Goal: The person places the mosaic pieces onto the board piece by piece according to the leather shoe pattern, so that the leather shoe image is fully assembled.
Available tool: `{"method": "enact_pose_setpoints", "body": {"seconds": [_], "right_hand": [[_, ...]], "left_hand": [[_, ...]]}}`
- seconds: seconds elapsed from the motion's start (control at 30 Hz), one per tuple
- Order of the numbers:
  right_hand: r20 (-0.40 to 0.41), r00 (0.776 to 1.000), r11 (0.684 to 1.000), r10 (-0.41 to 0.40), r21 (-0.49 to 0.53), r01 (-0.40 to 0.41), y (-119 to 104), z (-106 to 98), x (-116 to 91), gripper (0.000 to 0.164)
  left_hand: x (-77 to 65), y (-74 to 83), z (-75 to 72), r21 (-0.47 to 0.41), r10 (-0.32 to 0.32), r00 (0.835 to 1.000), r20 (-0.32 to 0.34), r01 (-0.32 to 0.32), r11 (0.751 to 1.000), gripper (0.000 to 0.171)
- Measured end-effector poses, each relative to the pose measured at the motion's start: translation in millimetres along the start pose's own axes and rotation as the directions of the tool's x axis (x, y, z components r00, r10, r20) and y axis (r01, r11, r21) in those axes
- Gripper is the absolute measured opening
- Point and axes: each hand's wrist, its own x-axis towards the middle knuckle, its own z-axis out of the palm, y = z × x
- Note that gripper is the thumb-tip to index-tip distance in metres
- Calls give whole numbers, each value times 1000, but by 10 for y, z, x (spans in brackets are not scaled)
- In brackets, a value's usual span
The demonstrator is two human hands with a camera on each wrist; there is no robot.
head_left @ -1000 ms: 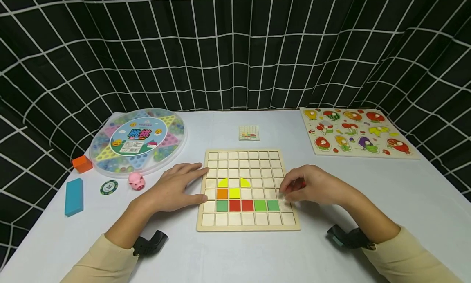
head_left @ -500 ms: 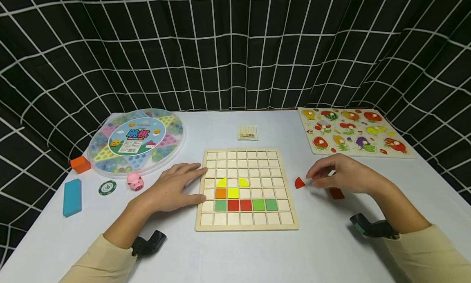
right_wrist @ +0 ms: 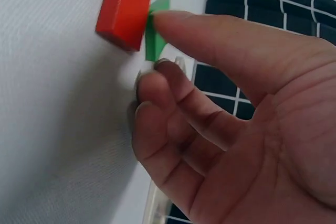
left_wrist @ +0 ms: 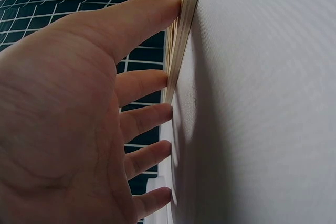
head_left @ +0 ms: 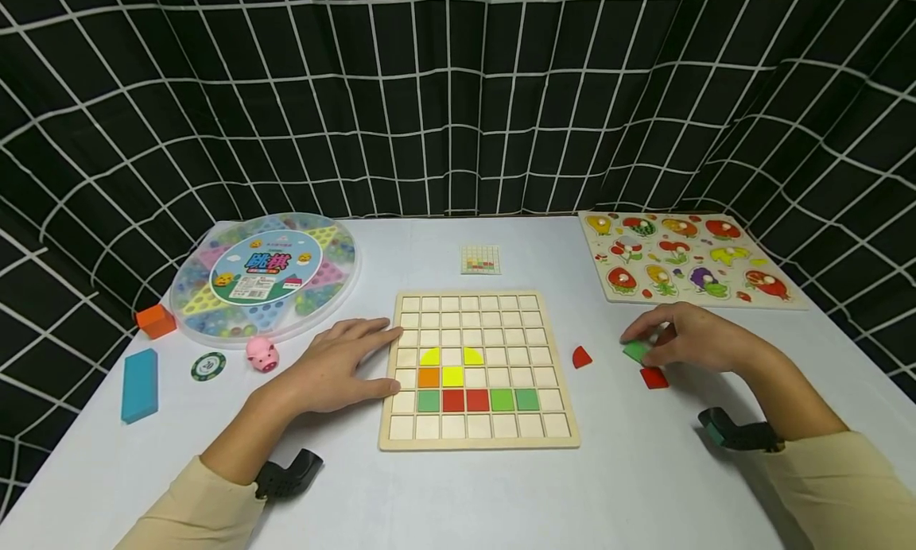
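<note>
A wooden grid board [head_left: 479,443] lies in the middle, holding several coloured tiles: yellow, orange, green and red. My left hand [head_left: 332,367] rests at its left side, fingers spread, with thumb and index fingertip touching the edge. To the right of the board, my right hand [head_left: 690,339] pinches a green tile [head_left: 634,350] between thumb and fingers. Right beside it lies a red square tile [head_left: 654,377], a thick red block [right_wrist: 124,10] in the right wrist view. A red quarter-circle tile [head_left: 582,357] lies between the board and this hand.
A small pattern card [head_left: 481,259] lies behind the board. At back left sits a round marble-game box [head_left: 265,276], with an orange block [head_left: 156,321], pink pig [head_left: 262,354], chip [head_left: 208,366] and blue block [head_left: 139,385] nearby. A fruit puzzle [head_left: 690,260] lies back right.
My right hand has moved right from the board's edge and let go of the red quarter-circle tile on the table. It now pinches a green tile. The left hand stays put.
</note>
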Motion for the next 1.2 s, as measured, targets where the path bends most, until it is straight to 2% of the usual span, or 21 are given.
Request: {"method": "enact_pose_setpoints", "body": {"seconds": [0.33, 0.47, 0.57, 0.73, 0.83, 1.0, 1.2], "right_hand": [[-38, 999, 1000, 3, -18, -4, 1, 47, 64, 32], [-79, 997, 1000, 9, -5, -9, -28, 75, 86, 28], [-110, 994, 1000, 11, 23, -9, -94, 98, 102, 23], [-129, 991, 996, 20, 93, -8, -271, 123, 127, 28], [-134, 991, 992, -7, 127, 25, -405, 147, 153, 28], [-87, 993, 972, -75, 216, 92, -632, 227, 230, 26], [-3, 992, 945, -123, 306, 119, -934, 392, 358, 26]], "left_hand": [[-4, -14, -1, -5, 7, 1000, 1, -7, 1000, 78], [-3, -13, 1, -4, 5, 1000, 3, -5, 1000, 77], [-4, -14, 5, -4, 4, 1000, 2, -4, 1000, 77], [-2, -11, 6, -5, 0, 1000, 4, 0, 1000, 77], [-3, -14, 4, -6, 0, 1000, 2, 0, 1000, 77], [-4, -20, 11, -5, -6, 1000, 2, 6, 1000, 77], [2, -14, 13, -5, -8, 1000, 4, 8, 1000, 77]]}}
